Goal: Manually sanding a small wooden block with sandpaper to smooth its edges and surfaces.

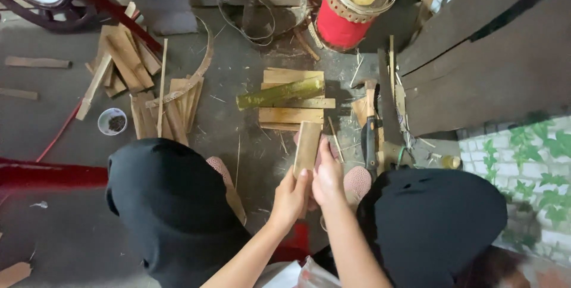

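Note:
My left hand (289, 196) and my right hand (328, 176) both grip the lower end of a flat pale bamboo slat (307, 145), held upright between my knees in black trousers. Just beyond it on the floor lies a stack of similar bamboo slats (290, 114) with a green bamboo piece (279, 93) resting across the top. A knife with a dark handle (371, 139) lies on the floor to the right of my hands.
More split bamboo slats (172, 106) and offcuts (122, 59) lie at the left beside a small bowl (112, 121). A red cylinder with a woven bamboo frame (342, 14) stands at the back. Dark boards (476, 56) lean at right. A red bar (47, 175) crosses at left.

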